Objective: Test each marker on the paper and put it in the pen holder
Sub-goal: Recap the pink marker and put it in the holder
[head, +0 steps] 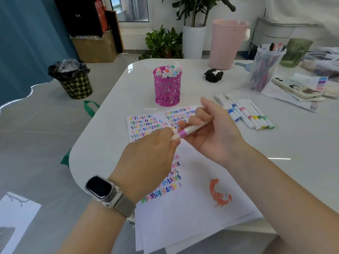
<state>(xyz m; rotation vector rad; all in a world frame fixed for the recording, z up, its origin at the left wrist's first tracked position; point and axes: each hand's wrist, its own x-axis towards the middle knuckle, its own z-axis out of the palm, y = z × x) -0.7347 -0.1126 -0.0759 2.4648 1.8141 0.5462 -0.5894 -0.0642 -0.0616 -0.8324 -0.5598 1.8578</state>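
A white marker with a purple band is held level above the paper, which carries rows of coloured squiggles and an orange scribble. My right hand grips the marker's barrel. My left hand, with a watch on its wrist, pinches the marker's near end, where the cap is. The magenta mesh pen holder stands beyond the paper with several markers in it. A row of several loose markers lies on the table to the right of my right hand.
The white table has a rounded corner at the left. A black case, a pink bin, a clear bag of pens, a green cup and a phone on papers sit at the back right. A floor bin stands left.
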